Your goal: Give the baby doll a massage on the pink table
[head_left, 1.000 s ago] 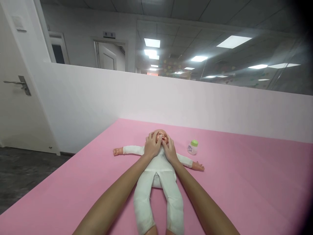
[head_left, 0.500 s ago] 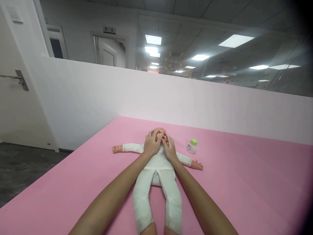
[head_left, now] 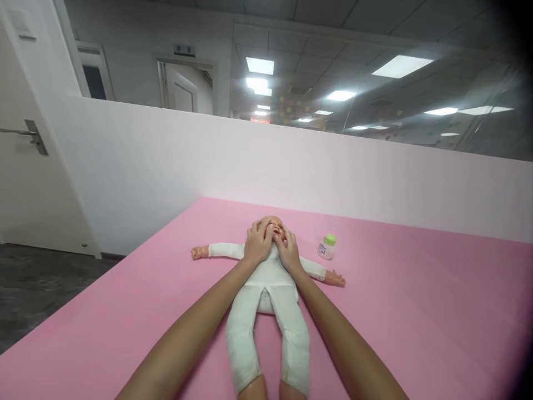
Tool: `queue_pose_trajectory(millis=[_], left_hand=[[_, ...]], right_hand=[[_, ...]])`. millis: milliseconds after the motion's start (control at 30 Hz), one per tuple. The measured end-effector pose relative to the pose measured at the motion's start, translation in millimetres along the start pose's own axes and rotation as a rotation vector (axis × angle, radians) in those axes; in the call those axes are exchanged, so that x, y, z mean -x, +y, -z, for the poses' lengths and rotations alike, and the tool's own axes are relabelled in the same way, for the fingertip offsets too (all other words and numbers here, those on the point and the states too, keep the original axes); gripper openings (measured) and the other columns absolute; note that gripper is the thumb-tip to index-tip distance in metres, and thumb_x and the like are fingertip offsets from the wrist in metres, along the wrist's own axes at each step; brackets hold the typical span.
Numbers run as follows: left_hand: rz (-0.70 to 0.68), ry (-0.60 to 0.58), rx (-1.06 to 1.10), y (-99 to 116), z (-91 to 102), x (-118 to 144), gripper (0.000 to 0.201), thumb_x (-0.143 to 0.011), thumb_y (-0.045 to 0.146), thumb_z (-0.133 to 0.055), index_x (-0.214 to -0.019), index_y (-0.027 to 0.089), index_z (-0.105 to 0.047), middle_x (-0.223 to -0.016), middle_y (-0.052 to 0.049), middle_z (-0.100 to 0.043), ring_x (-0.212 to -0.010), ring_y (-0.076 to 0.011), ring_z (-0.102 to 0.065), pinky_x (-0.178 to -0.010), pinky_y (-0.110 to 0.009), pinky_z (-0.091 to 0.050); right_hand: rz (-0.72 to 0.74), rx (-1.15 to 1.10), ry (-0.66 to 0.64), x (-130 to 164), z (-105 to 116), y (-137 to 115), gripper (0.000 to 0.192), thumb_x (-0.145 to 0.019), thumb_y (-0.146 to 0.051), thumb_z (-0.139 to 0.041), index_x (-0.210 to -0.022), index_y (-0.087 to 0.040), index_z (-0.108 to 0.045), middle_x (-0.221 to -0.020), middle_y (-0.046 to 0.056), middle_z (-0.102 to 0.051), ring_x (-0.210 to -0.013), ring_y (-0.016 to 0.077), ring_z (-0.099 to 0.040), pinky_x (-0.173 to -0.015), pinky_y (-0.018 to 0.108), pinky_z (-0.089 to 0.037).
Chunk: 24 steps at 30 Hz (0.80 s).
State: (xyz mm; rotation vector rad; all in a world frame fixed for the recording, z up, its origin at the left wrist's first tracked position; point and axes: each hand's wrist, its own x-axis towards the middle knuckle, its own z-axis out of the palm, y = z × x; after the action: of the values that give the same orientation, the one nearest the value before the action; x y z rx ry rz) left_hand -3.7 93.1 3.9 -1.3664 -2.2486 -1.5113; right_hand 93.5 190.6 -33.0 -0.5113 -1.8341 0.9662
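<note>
A baby doll (head_left: 272,275) with a white cloth body lies on its back, its arms spread out and its legs toward me. My left hand (head_left: 257,243) curves round one side of the doll's head, thumb on the cheek beside the mouth. On the other side of the face, my right hand (head_left: 288,248) cups the cheek, its thumb close to the chin. Both hands touch the head, and the open mouth shows between the thumbs. My palms and fingers cover the sides of the face.
A small clear jar with a green lid (head_left: 327,247) stands right of the doll. Under everything is a pink tabletop (head_left: 400,311), bordered at the back by a low white wall (head_left: 333,172). A door with a metal handle (head_left: 35,136) is at the left.
My left thumb has shifted slightly up and away from the doll's mouth, so more of the mouth shows. Both hands stay on the head; the doll and jar keep their places.
</note>
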Motion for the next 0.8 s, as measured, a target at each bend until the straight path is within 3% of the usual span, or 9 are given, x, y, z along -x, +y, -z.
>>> queue_pose_trajectory(millis=[133,300,800], left_hand=[[-0.007,0.020,0.006,-1.9,-1.2,-0.4,0.047,-0.107,0.050,-0.036,-0.146,0.030,-0.053,-0.144,-0.009,-0.052,-0.130,-0.0289,-0.050,-0.113,-0.046,-0.041],[-0.025,-0.001,-0.019,-0.6,-0.1,0.6,0.044,-0.106,0.050,-0.037,-0.144,0.037,-0.055,-0.145,-0.007,-0.050,-0.130,-0.0292,-0.049,-0.111,-0.046,-0.044],[-0.017,0.010,-0.010,-1.3,-1.1,0.1,0.045,-0.106,0.049,-0.037,-0.145,0.035,-0.054,-0.145,-0.007,-0.051,-0.128,-0.0305,-0.049,-0.110,-0.047,-0.044]], right_hand=[[-0.027,-0.018,0.020,-0.1,-1.0,1.8,0.067,-0.093,-0.058,-0.057,-0.151,-0.026,-0.048,-0.150,0.012,-0.052,-0.141,0.0289,-0.047,-0.119,0.047,-0.039],[0.007,0.001,-0.020,-0.8,0.1,3.4,0.063,-0.095,-0.055,-0.054,-0.152,-0.028,-0.049,-0.148,0.011,-0.053,-0.140,0.0280,-0.048,-0.119,0.047,-0.039],[-0.007,-0.019,0.015,-0.6,-0.9,4.5,0.065,-0.094,-0.055,-0.057,-0.151,-0.025,-0.049,-0.147,0.012,-0.053,-0.139,0.0281,-0.048,-0.119,0.047,-0.037]])
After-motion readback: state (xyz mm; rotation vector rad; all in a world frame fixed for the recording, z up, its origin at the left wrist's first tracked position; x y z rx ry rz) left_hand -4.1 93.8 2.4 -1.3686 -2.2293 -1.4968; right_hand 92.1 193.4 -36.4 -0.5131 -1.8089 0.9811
